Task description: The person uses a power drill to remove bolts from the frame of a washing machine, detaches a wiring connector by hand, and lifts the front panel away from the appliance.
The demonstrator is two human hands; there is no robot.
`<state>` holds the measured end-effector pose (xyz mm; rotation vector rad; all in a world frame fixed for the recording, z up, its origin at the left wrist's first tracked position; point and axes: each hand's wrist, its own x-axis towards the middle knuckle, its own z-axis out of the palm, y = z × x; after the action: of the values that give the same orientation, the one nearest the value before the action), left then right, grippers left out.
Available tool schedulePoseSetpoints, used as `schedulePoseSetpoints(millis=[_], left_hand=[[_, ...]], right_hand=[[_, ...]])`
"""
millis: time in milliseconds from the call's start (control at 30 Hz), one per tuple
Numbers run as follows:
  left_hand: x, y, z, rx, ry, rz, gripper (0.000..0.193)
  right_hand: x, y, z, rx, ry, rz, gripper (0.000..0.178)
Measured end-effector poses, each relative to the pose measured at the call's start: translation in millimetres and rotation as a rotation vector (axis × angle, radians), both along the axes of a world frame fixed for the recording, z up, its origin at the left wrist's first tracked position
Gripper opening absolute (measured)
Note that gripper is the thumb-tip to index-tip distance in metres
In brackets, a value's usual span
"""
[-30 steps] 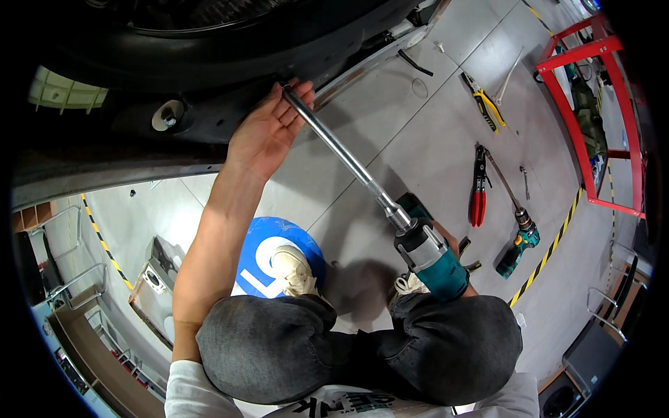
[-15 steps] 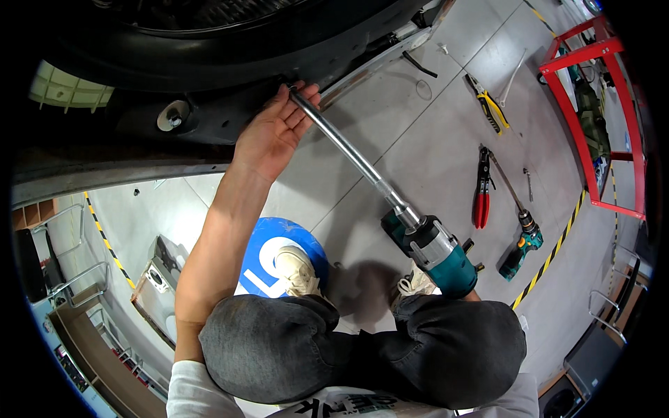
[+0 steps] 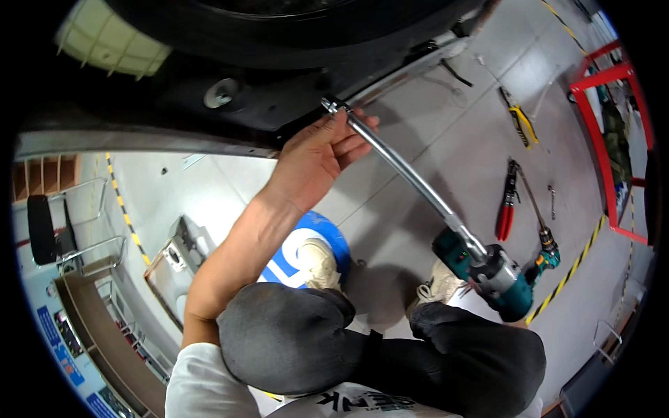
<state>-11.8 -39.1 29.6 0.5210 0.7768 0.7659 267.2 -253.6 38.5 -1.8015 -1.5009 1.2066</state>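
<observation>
My left hand (image 3: 313, 160) pinches a long chrome extension bar (image 3: 411, 174) near its far end, the other fingers loosely stretched beside it. Past the fingertips the bar's shiny end piece (image 3: 330, 106) shows in front of the black underbody panel (image 3: 279, 104); whether it touches the panel I cannot tell. A teal and black cordless impact wrench (image 3: 505, 282) carries the bar's near end, held up above my right knee. Only a sliver of my right hand (image 3: 517, 323) shows below the wrench body; its fingers are hidden behind the tool.
On the grey tiled floor at right lie yellow-handled pliers (image 3: 519, 118), red-handled pliers (image 3: 506, 202) and a teal cordless drill (image 3: 546, 254) with a long bit. A red metal frame cart (image 3: 606, 80) stands far right. My foot rests by a blue and white round stool (image 3: 338, 254).
The bar's far end has come away from the panel, and its tip is now exposed. Wrench, bar and left hand have moved right and nearer me; the view has shifted too.
</observation>
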Motion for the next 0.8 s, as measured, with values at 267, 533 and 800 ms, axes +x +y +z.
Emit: schedulePoseSetpoints(millis=[267,533,800], left_hand=[[-35,-18,57,0.042,-0.019,0.274,0.030],[-64,-23,59,0.057,0.074,0.392,0.033],[-68,-16,53,0.068,0.076,0.374,0.036]], right_hand=[[-4,16,20,0.116,0.110,0.183,0.035],[-30,22,-1,0.303,0.154,0.363,0.044],[-38,20,-9,0.359,0.117,0.375,0.046]])
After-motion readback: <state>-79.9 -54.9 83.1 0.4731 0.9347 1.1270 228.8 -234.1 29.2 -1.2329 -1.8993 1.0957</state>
